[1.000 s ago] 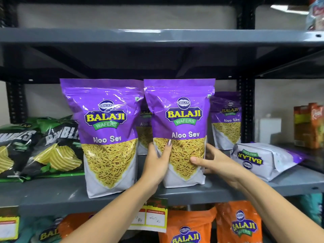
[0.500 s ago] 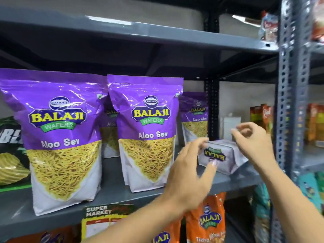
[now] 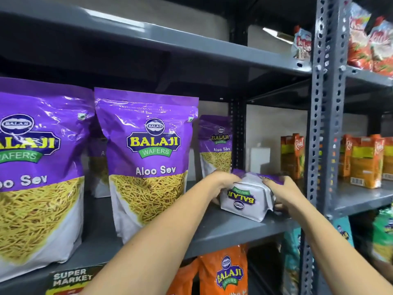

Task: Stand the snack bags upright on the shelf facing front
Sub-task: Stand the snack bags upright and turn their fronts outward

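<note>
Two hands on one fallen bag (image 3: 244, 199), right of centre: left hand (image 3: 221, 182) clasping its left edge, right hand (image 3: 282, 192) clasping its right edge, fingers curled over the purple top. Lying flat on the grey shelf (image 3: 223, 228), base toward the camera, logo upside down. Left of it, two big purple bags (image 3: 148, 160) standing upright, fronts forward. Behind, one smaller upright bag (image 3: 215, 145). Far right, orange cartons (image 3: 361, 160) beyond the post (image 3: 325, 103).

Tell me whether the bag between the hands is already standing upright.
No: the bag lies on its side on the shelf, its logo upside down.
</note>
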